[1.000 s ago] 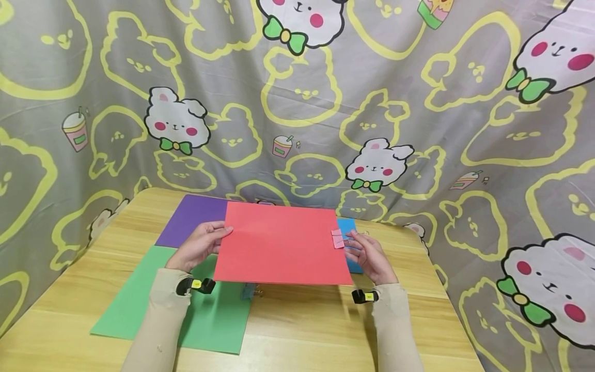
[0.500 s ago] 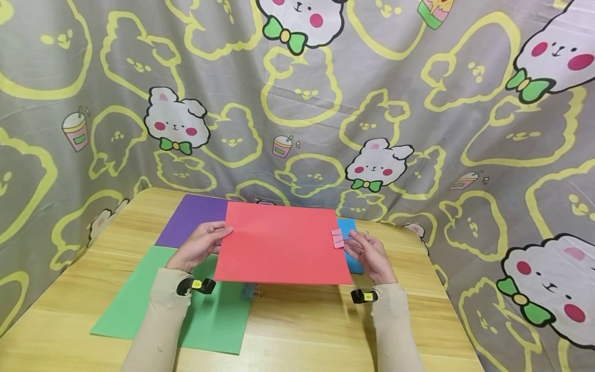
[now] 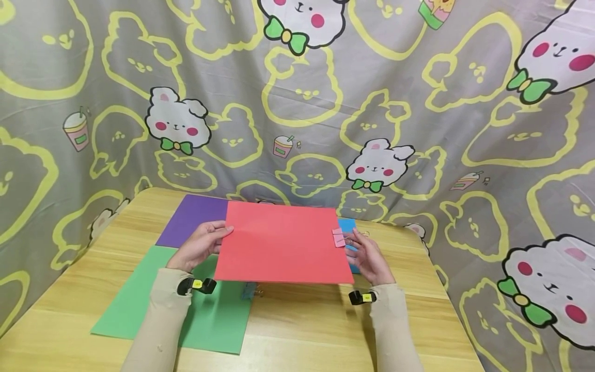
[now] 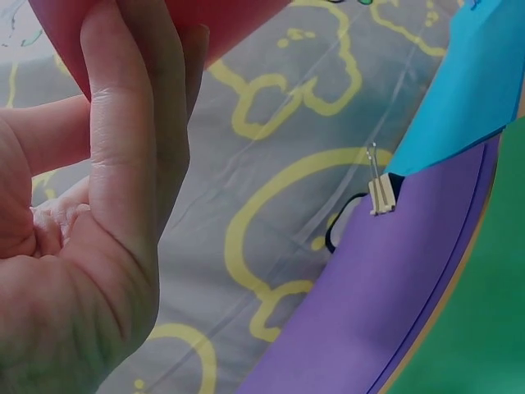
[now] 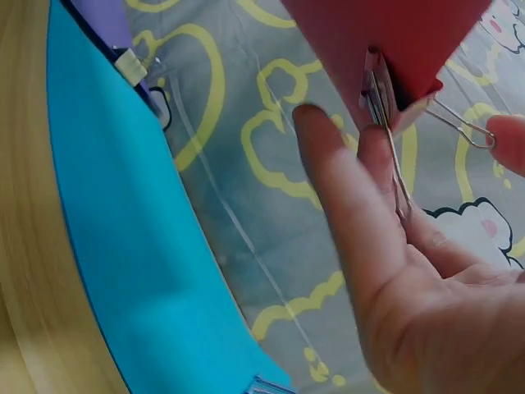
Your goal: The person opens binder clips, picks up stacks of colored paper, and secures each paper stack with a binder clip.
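Observation:
A red paper sheet [image 3: 283, 243] is held up above the table, nearly level. My left hand [image 3: 200, 245] grips its left edge, thumb on top and fingers underneath. A pink binder clip [image 3: 338, 238] sits on the right edge of the red paper, its wire handles spread apart. My right hand [image 3: 371, 258] holds the clip by these handles. In the right wrist view, the thumb [image 5: 509, 141] touches one handle while the other lies against the fingers. The clip's black inner side is partly visible there.
Purple paper [image 3: 200, 219] and green paper [image 3: 214, 320] lie at left on the wooden table [image 3: 307, 330]. Blue paper [image 5: 148, 254] lies behind my right hand. A cream binder clip [image 4: 381, 195] is on the purple paper; a light blue clip [image 3: 249, 290] is at the green paper's edge.
My right fingers have shifted slightly around the clip's handles, and the red paper's right side has moved a little. My left hand keeps its grip in the same place.

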`<state>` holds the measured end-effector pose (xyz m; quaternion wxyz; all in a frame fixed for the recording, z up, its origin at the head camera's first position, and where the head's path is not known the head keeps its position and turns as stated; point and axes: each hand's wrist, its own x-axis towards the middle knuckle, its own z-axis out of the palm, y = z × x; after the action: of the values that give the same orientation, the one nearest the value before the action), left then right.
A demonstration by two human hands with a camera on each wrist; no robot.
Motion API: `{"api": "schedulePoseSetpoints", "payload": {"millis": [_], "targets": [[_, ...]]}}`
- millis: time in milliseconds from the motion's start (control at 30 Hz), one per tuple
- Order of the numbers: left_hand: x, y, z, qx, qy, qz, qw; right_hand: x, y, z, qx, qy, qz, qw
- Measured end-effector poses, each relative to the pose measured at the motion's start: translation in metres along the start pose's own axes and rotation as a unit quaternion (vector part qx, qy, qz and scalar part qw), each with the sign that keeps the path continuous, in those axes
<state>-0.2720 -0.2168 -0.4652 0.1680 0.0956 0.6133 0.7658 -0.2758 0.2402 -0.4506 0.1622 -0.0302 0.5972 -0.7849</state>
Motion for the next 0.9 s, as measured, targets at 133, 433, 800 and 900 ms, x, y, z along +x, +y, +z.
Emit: {"api": "schedulePoseSetpoints", "payload": {"millis": [133, 433, 800, 900], "targets": [[0.001, 0.0, 0.001, 0.001, 0.0, 0.001, 1.0, 0.0, 0.002, 0.003, 0.009, -0.035, -0.008, 0.999], [0.001, 0.002, 0.002, -0.005, -0.001, 0.0, 1.0, 0.001, 0.008, 0.011, 0.026, -0.016, 0.008, 1.0], [0.002, -0.001, 0.003, 0.007, -0.003, -0.001, 1.0, 0.001, 0.008, 0.015, 0.012, -0.04, 0.044, 0.998], [0.002, -0.001, 0.004, 0.014, -0.003, -0.001, 0.9999, 0.0, 0.008, 0.015, 0.017, -0.046, 0.044, 0.998]]}}
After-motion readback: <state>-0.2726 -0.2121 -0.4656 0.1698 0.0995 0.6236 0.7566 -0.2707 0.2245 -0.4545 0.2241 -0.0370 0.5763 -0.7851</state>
